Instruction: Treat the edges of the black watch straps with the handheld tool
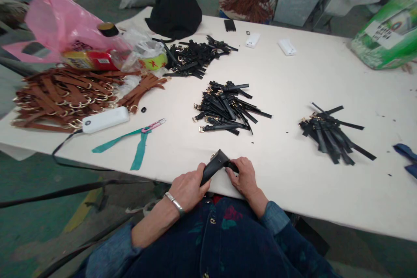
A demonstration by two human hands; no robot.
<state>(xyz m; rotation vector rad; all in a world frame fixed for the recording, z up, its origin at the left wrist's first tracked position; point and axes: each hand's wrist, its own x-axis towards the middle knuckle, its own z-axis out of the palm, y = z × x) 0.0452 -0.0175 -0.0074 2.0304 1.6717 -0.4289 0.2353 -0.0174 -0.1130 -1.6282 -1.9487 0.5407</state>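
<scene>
At the front edge of the white table, my left hand (189, 187) is closed round a black leather strap piece (214, 167), held at a slant with its folded end up and a bit of metal beside it. My right hand (244, 177) pinches a dark narrow end of the same piece, just right of the fold. Beyond my hands lies a pile of black straps with gold buckles (224, 108). A smaller bunch of black straps (329, 132) is spread out to the right.
Teal-handled snips (141, 139), a white power bank (106, 120) and brown straps (65, 95) lie left on the table (280, 173). More black straps (192, 56), a black cap (176, 14) and a pink bag (61, 17) are behind. A green sack (387, 30) stands back right.
</scene>
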